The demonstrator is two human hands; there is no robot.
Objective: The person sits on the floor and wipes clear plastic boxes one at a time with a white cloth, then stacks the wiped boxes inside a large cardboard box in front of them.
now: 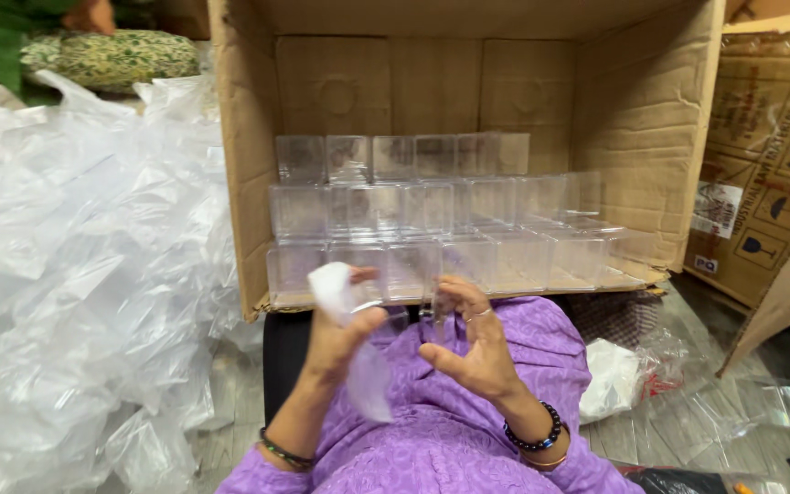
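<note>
**Fingers pinch a cloth and a clear box in front of a filling carton**

Fingers [356, 322] of the left hand [338, 340] are clenched on a white cloth [351, 352], thumb pressing it against the knuckles so that the loose end hangs down over the lap. The right hand [470, 340] has its fingers curled around a small clear plastic box [435, 309], gripping it by the edges, likely so the see-through faces stay free to be wiped. The box is held in the air between the two hands, just above the purple-clad lap and just before the open mouth of the cardboard carton [637, 119].

That carton lies on its side, opening toward the person, so the clear boxes stacked inside [413, 220] stand in stepped rows, easy to reach. A large heap of crumpled clear plastic bags [84, 274] lies on the left. On the right, more clear wrappings lie on the floor [688, 430], and a printed carton [774, 165] stands behind them.
</note>
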